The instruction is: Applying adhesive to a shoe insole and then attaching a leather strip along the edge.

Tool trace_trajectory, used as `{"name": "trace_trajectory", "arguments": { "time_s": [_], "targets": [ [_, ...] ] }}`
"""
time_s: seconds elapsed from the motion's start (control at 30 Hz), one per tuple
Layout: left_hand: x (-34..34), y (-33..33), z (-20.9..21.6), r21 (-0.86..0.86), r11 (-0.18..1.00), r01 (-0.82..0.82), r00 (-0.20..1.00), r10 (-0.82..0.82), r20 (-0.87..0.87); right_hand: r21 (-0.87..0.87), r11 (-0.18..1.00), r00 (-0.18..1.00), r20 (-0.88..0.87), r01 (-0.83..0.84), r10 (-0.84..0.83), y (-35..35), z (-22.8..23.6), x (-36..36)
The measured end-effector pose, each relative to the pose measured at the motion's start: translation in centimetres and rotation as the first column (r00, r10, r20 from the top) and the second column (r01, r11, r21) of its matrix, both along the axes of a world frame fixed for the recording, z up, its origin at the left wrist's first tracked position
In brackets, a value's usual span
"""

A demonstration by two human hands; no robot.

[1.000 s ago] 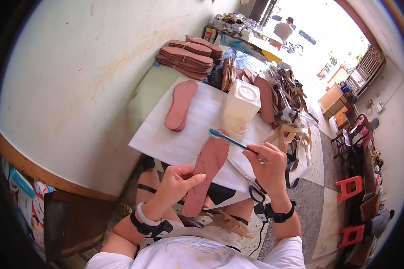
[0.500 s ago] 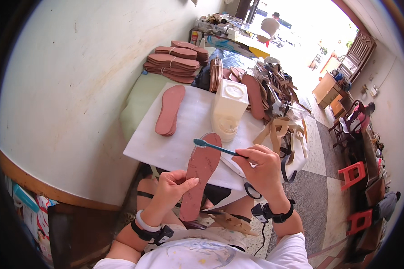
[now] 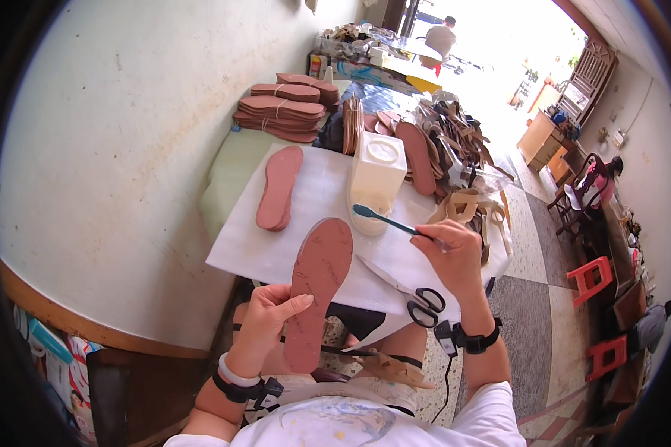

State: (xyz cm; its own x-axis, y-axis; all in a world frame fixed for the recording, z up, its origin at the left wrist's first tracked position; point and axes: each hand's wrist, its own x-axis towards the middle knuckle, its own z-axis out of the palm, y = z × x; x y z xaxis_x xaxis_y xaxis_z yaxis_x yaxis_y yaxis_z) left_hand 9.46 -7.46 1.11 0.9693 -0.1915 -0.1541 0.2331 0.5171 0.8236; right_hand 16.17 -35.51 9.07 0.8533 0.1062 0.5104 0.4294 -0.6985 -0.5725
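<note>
My left hand [image 3: 270, 316] grips a reddish-brown shoe insole [image 3: 322, 279] by its side, thumb on top, and holds it upright over my lap. Pinched in my right hand [image 3: 452, 249] is a teal toothbrush [image 3: 388, 220], its head pointing left. The brush head is apart from the insole and in front of the lower part of a translucent plastic container [image 3: 380, 167] with pale contents. Scissors [image 3: 406, 290] with black handles lie on the white work surface [image 3: 235, 242], below my right hand. A small pile of insoles [image 3: 279, 186] rests at its left side.
Tied stacks of insoles [image 3: 279, 112] stand at the back left beside the wall [image 3: 127, 134]. More insoles [image 3: 416, 156] and a heap of straps [image 3: 462, 138] lie behind the container. Red stools [image 3: 593, 279] stand on the right. A person [image 3: 440, 39] sits far back.
My right hand has moved right, taking the toothbrush off the insole and over to the container. The insole has shifted slightly left, and the scissors now show more fully.
</note>
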Motion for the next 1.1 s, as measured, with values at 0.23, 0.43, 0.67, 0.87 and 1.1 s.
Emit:
{"name": "trace_trajectory", "arguments": {
  "time_s": [0.23,0.43,0.67,0.87,1.1],
  "targets": [
    [0.1,0.6,0.2,-0.036,0.994,0.105,0.993,-0.106,-0.047,-0.102,0.971,0.972,0.072,-0.216,0.224,-0.9,0.4,2.4],
    [0.0,1.3,1.0,-0.046,0.986,0.157,0.983,-0.161,-0.089,-0.119,0.959,0.963,0.056,-0.258,0.265,-1.7,0.4,3.1],
    [-0.2,1.5,1.9,-0.114,0.985,0.132,0.981,-0.146,-0.130,-0.125,0.947,0.953,0.026,-0.297,0.303,-2.3,0.4,2.8],
    [-0.1,1.5,2.4,-0.139,0.984,0.110,0.981,-0.129,-0.143,-0.122,0.945,0.949,0.045,-0.304,0.311,-2.7,-0.1,2.1],
    [0.0,1.1,2.5,-0.170,0.984,0.047,0.987,-0.072,-0.143,-0.127,0.927,0.931,0.051,-0.354,0.363,-2.3,-0.6,0.5]
  ]
}}
